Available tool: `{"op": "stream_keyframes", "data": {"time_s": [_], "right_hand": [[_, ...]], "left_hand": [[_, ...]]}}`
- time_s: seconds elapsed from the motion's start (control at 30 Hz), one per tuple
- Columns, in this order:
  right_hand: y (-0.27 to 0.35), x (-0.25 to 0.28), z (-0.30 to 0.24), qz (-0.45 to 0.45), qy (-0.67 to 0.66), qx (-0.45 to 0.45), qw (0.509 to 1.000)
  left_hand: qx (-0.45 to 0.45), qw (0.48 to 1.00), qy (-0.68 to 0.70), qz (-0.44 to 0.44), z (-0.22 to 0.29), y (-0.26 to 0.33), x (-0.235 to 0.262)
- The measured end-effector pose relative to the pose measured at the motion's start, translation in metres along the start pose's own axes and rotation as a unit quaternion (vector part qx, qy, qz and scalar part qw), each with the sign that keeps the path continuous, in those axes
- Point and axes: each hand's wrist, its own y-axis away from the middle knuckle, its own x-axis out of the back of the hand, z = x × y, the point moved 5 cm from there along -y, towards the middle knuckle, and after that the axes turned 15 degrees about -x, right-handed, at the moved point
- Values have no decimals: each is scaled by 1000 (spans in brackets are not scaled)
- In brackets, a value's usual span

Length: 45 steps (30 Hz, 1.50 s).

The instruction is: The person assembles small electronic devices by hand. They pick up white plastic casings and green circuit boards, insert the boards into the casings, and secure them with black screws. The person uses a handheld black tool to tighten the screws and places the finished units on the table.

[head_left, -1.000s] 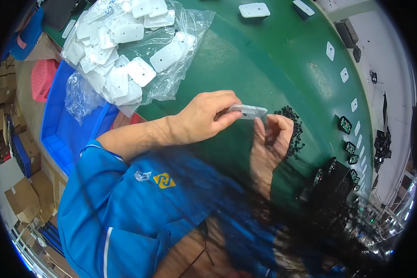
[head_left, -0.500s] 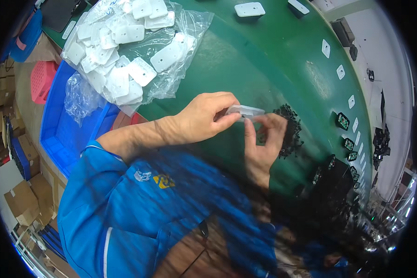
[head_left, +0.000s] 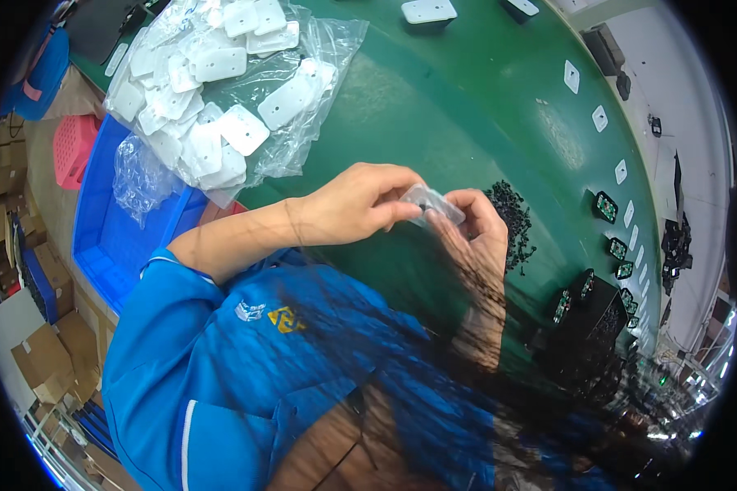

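Note:
Above the green table I hold a small translucent white plastic cover (head_left: 439,201), tilted, between both hands. My left hand (head_left: 354,204) pinches its left end between thumb and fingers. My right hand (head_left: 485,236) is closed at its right end, the thumb pressed to the face near a small dark spot; whether a small black part sits under the thumb I cannot make out. Just beyond the right hand lies a heap of tiny black parts (head_left: 512,214). Strands of dark hair hang across the right forearm.
Many white covers (head_left: 219,64) lie on a clear plastic bag (head_left: 323,98) at the far left, above a blue bin (head_left: 110,237). Black housings with green circuit boards (head_left: 605,207) and single white plates (head_left: 600,119) line the table's right edge. A black box (head_left: 585,327) stands nearer.
The right hand has shifted slightly and closed against the cover's right end, where its fingers were more spread. The cover has tilted, its right end now lower. The left hand has barely moved.

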Motion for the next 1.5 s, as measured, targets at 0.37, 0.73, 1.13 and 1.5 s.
{"op": "stream_keyframes", "data": {"time_s": [0.37, 0.73, 1.13, 1.5], "right_hand": [[-50, 168, 4, 433, 251, 124, 857], [-104, 287, 68, 468, 348, 4, 812], [-85, 65, -15, 121, 253, 45, 959], [-54, 28, -30, 148, 296, 230, 915]], "left_hand": [[48, 980, -156, 111, -35, -44, 52], [-44, 906, -419, 49, -25, -50, 37], [-138, 850, -507, 29, -16, -23, 28], [-181, 916, -356, 16, -23, -14, 56]]}}
